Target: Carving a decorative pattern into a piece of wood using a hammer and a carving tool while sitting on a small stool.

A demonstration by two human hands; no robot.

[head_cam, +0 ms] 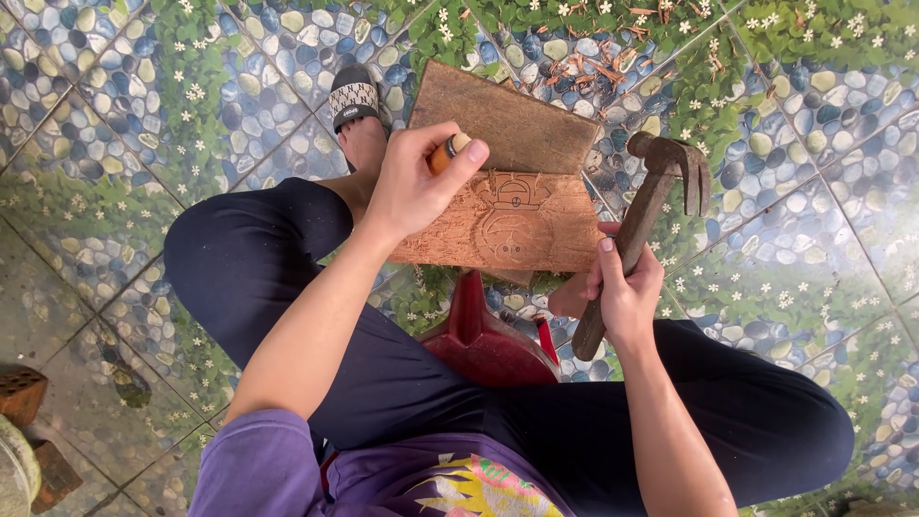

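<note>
My left hand [414, 184] is closed around an orange-handled chisel [444, 150], its tip hidden behind the hand, held against a flat wooden board [536, 235] with a cartoon figure carved into it. A second, plain wooden board [507, 120] lies just beyond it. My right hand [624, 287] grips the wooden handle of a rusty claw hammer [651, 201], whose head is raised to the right of the carved board. The carved board rests between my knees, over a red plastic stool [483, 340].
I sit with dark trousers and a purple shirt. One foot in a black slide sandal [355, 101] rests beyond the boards. The floor is pebble-and-flower patterned tile [823, 191], with wood shavings [593, 67] at the top. Red bricks [21, 393] lie at the lower left.
</note>
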